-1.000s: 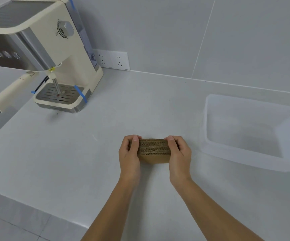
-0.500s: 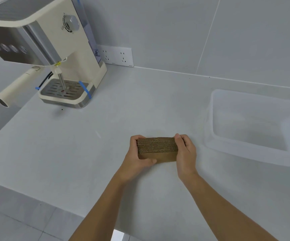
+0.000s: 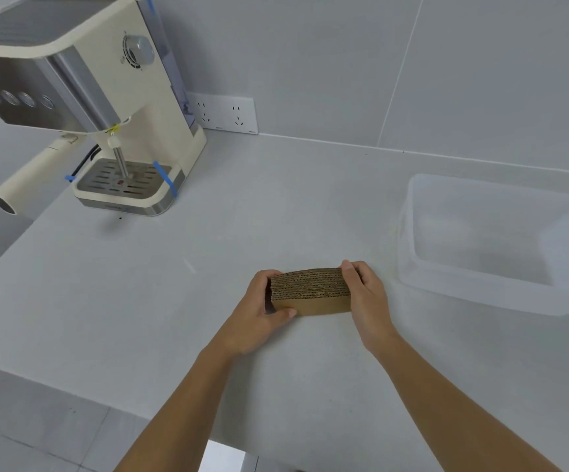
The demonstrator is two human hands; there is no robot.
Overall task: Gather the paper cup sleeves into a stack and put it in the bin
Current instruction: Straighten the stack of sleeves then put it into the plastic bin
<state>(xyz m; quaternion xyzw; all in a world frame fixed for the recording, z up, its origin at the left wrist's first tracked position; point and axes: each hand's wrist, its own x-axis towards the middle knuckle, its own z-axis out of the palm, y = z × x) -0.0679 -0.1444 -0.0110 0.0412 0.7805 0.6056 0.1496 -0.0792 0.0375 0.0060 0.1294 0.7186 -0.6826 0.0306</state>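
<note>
Stack of brown corrugated paper cup sleeves point(image 3: 310, 290) sits pinched between both hands, low over the grey bench point(image 3: 208, 267), contact with it unclear. Left hand point(image 3: 259, 315) fingers wrap the left end, thumb across the front face. Right hand point(image 3: 366, 294) fingers clamp the right end. Translucent plastic bin point(image 3: 501, 301) stands just right of the stack, apart from it. Cream espresso machine point(image 3: 106, 107) far left.

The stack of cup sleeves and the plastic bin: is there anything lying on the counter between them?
No. In the head view, only the right hand gripping the stack sits there; the counter toward the bin is bare.
</note>
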